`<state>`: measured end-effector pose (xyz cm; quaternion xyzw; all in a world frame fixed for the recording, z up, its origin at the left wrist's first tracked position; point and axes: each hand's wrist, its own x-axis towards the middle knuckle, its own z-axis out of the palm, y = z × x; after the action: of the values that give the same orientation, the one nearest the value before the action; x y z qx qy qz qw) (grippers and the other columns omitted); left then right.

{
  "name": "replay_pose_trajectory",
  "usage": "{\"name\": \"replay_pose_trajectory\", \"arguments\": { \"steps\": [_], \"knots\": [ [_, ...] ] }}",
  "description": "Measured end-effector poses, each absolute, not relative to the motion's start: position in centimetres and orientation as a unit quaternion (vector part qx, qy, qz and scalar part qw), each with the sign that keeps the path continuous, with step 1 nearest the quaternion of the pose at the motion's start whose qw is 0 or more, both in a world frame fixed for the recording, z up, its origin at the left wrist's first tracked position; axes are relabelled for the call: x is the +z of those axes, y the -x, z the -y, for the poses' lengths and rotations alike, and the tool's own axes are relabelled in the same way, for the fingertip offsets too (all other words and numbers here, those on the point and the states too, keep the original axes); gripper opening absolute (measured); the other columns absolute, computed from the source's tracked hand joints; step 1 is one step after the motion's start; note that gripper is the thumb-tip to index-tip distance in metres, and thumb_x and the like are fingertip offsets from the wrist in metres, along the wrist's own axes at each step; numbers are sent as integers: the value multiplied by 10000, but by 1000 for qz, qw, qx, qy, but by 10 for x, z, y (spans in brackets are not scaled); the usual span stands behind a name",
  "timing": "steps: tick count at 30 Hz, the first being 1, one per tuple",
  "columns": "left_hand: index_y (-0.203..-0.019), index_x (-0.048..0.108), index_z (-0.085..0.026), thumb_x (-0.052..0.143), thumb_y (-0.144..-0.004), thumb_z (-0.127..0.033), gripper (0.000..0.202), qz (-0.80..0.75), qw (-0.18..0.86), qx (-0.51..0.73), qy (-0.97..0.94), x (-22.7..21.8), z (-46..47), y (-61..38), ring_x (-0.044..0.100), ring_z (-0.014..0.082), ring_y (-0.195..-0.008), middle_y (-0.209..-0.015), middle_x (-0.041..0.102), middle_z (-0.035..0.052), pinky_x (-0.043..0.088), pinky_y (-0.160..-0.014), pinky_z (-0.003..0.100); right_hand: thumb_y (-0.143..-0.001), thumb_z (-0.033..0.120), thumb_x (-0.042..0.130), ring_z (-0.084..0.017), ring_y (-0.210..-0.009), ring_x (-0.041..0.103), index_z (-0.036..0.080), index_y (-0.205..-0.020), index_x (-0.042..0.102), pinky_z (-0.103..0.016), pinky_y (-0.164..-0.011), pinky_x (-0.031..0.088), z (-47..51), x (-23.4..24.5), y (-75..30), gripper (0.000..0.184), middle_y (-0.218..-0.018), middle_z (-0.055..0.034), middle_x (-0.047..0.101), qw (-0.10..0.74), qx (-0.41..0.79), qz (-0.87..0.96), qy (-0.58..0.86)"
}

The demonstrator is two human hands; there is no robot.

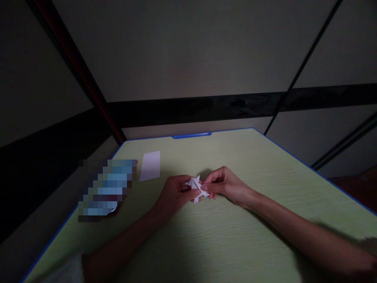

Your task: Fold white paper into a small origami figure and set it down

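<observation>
A small piece of folded white paper (pixel 194 183), with several pointed flaps sticking out, is held just over the middle of the table. My left hand (pixel 176 195) pinches it from the left, thumb on top and fingers beneath. From the right, my right hand (pixel 225 184) grips its other side between thumb and fingers. The fingertips cover parts of the folds, so the paper's full shape is hidden.
The pale table (pixel 235 157) has a blue edge and a blue handle (pixel 192 135) at the far side. A flat white sheet (pixel 150 166) lies left of centre. Beside it is a pixelated object (pixel 108 188) with a red edge. Cabinet panels (pixel 188 51) stand behind the table.
</observation>
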<state>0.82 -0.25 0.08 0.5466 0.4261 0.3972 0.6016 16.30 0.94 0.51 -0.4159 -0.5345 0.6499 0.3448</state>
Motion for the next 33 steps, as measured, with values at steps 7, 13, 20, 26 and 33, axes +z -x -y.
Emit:
{"name": "replay_pose_trajectory", "arguments": {
  "steps": [7,13,20,26,33],
  "knots": [
    [-711,632,-119,655,-535,-141,179,-441,604,388,-539,-4,2,-7,588,118,-543,-599,652,2,441,-534,211,-504,246,711,-43,-363,440,100,-497,594,-176,-378,332,-8,5,-162,187,-401,23,525,360,620,551,427],
    [-688,629,-108,652,-529,-112,161,-456,594,394,-533,-3,2,-9,585,115,-545,-589,649,0,429,-529,198,-595,242,621,-34,-359,353,121,-462,505,-173,-364,249,-3,7,-158,214,-381,47,438,356,535,606,469],
    [-727,631,-94,649,-541,-119,188,-467,585,396,-533,-2,2,-9,576,114,-567,-606,647,11,416,-533,192,-674,206,518,-50,-418,312,144,-490,457,-182,-391,227,4,1,-154,204,-450,40,406,371,403,689,475],
    [-707,612,-97,654,-521,-111,191,-457,583,412,-530,-2,4,-10,557,105,-536,-579,622,-4,408,-510,191,-674,185,533,-48,-422,297,140,-502,452,-179,-396,218,5,-1,-155,195,-449,51,378,367,418,693,458],
    [-957,545,-107,650,-499,-73,471,-420,610,421,-524,3,7,-9,536,88,-488,-610,608,-22,412,-482,192,-581,271,672,-62,-518,418,126,-649,482,-198,-496,331,-2,4,-155,248,-581,31,469,401,576,609,370]
  ]
}}
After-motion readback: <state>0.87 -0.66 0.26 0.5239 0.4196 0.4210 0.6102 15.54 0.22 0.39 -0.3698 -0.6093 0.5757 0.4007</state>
